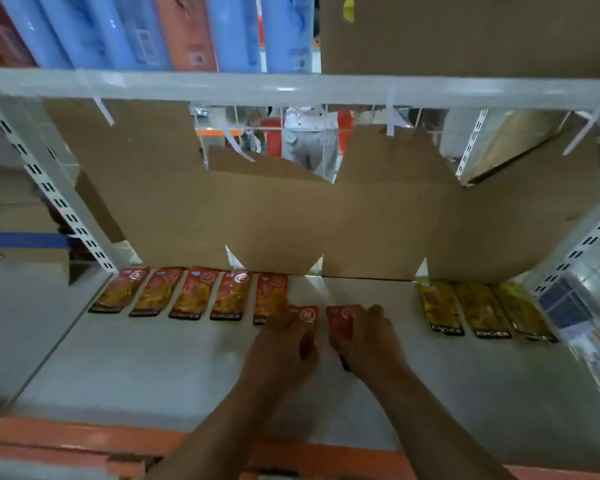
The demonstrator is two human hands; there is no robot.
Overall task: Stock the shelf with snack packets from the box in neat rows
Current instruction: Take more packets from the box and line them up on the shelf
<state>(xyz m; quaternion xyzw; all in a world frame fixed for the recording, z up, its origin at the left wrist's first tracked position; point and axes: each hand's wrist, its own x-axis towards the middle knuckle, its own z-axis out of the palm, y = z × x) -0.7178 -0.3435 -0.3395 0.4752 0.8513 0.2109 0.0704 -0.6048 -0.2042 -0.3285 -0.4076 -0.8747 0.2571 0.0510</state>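
Note:
Several red snack packets (191, 294) lie flat in a row along the back left of the white shelf (153, 368). Three yellow packets (478, 311) lie in a row at the back right. Both my hands reach into the gap between the two rows. My left hand (286, 344) holds a red packet (303, 315) by its lower part, just right of the red row's last packet. My right hand (364, 336) grips another red packet (340, 320) beside it. Most of both held packets is hidden under my fingers. The box is not in view.
A brown cardboard sheet (291, 216) stands along the shelf's back, with torn gaps showing a person beyond. White slotted uprights (49, 188) frame both sides. The upper shelf rail (291, 86) holds blue and orange packs and a cardboard box (465, 32). An orange edge (66, 441) runs along the front.

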